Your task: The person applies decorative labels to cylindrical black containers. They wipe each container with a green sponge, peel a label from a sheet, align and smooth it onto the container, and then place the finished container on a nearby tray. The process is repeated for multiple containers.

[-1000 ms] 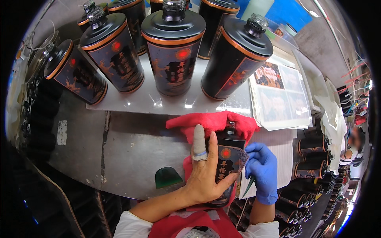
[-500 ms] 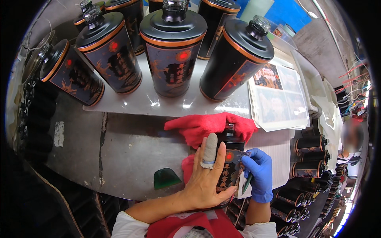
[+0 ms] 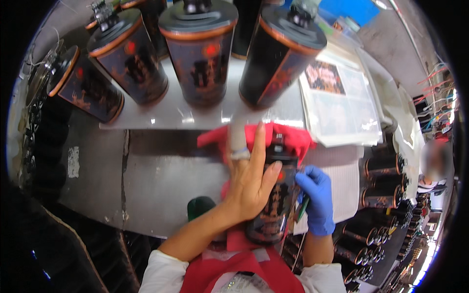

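In front of me a black bottle (image 3: pixel 278 207) with an orange-and-grey decorated face lies on its back, its neck pointing away on a red cloth (image 3: pixel 212 138). My left hand (image 3: pixel 246 183) rests along the bottle's left side, fingers stretched out, with a grey cloth sleeve on one finger; motion blurs the fingertips. On the other side, my right hand (image 3: pixel 318 202) wears a blue glove and is closed in a pinch at the bottle's right edge. A thin green scraper (image 3: pixel 302 207) sticks out below those fingers. Whether the pinch also holds the label's edge cannot be made out.
Several similar bottles (image 3: pixel 199 58) stand on a white raised board (image 3: pixel 171 115) at the back. Printed sheets (image 3: pixel 337 117) lie at the back right. A dark green rounded piece (image 3: pixel 198 207) sits left of my forearm. More bottles (image 3: pixel 383 168) lie stacked at right, near another person.
My left hand has slid leftward and up, uncovering more of the bottle's face. The lower bottle now shows whole. My right hand stays at the right edge; the view has shifted slightly.
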`<action>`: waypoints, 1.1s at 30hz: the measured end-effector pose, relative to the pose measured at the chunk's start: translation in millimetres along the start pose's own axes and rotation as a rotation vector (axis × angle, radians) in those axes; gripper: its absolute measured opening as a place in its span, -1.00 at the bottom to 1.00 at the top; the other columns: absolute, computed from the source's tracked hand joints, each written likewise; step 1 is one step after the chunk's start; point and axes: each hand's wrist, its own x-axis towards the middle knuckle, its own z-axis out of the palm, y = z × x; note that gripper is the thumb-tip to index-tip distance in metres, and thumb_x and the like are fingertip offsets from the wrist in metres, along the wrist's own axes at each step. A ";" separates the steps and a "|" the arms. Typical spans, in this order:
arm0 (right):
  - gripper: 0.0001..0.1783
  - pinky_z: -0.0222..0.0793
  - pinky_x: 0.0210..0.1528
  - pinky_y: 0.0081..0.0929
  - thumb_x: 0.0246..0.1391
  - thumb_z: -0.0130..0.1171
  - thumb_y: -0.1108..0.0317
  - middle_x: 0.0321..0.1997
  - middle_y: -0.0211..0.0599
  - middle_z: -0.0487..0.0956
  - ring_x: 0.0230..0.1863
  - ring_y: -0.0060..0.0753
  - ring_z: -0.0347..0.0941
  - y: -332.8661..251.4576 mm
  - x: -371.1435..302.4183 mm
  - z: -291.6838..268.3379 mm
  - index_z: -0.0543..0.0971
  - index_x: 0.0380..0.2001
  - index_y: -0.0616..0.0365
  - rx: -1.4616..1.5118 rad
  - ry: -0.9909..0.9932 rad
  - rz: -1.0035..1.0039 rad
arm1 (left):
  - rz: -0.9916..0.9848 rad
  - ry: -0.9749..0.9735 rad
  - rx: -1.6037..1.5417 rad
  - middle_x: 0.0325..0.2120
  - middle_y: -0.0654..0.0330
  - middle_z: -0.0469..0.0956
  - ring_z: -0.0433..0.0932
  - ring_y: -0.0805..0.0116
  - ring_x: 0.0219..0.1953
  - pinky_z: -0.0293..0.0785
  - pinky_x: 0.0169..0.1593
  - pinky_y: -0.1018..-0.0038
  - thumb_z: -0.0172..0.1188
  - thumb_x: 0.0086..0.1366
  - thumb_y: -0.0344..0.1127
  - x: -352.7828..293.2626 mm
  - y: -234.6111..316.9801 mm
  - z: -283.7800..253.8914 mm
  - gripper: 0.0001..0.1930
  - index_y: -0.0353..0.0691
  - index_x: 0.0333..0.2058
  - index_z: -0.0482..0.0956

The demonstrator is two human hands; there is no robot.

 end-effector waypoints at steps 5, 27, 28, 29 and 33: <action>-0.84 0.24 -0.51 -0.81 -0.12 0.30 0.51 -0.49 -0.49 0.52 -0.53 -0.80 0.34 3.8 -22.3 -10.6 0.55 -0.41 0.23 -0.093 -0.133 -0.002 | 0.175 0.038 0.114 0.27 -0.33 -0.35 -0.40 -0.26 0.33 -0.54 0.22 -0.14 -0.01 0.29 -0.17 -3.9 -0.7 -0.9 -0.32 -0.26 0.29 -0.04; -0.86 0.21 -0.49 -0.80 0.01 0.21 0.39 -0.51 -0.49 0.49 -0.53 -0.79 0.32 1.5 -51.1 -14.0 0.51 -0.36 0.19 -0.037 -0.205 0.157 | 0.288 -0.098 0.213 0.24 -0.33 -0.09 -0.16 -0.35 0.27 -0.20 0.27 0.01 0.13 0.14 -0.30 -29.2 18.0 1.5 -0.46 -0.10 0.15 0.35; -0.82 0.27 -0.48 -0.79 -0.02 0.25 0.39 -0.50 -0.46 0.53 -0.50 -0.75 0.40 10.0 -56.3 -17.5 0.52 -0.35 0.21 -0.087 -0.218 0.135 | 0.304 -0.106 0.226 0.23 -0.33 -0.08 -0.16 -0.36 0.27 -0.21 0.27 -0.01 0.15 0.12 -0.28 -28.3 19.8 2.6 -0.44 -0.10 0.15 0.35; -0.83 0.29 -0.48 -0.76 -0.04 0.27 0.40 -0.52 -0.46 0.53 -0.49 -0.73 0.41 18.2 -60.1 -22.3 0.54 -0.38 0.23 -0.126 -0.251 0.136 | 0.317 -0.106 0.247 0.23 -0.33 -0.07 -0.16 -0.37 0.27 -0.21 0.26 -0.04 0.17 0.10 -0.26 -27.5 21.5 2.1 -0.43 -0.10 0.14 0.35; -0.85 0.29 -0.50 -0.76 -0.04 0.28 0.37 -0.51 -0.45 0.53 -0.50 -0.72 0.40 31.4 -66.3 -30.5 0.56 -0.44 0.22 -0.127 -0.281 0.237 | 0.312 -0.207 0.353 0.23 -0.32 -0.06 -0.20 -0.37 0.28 -0.25 0.26 -0.06 0.21 0.02 -0.22 -32.9 31.5 -1.0 -0.38 -0.14 0.13 0.37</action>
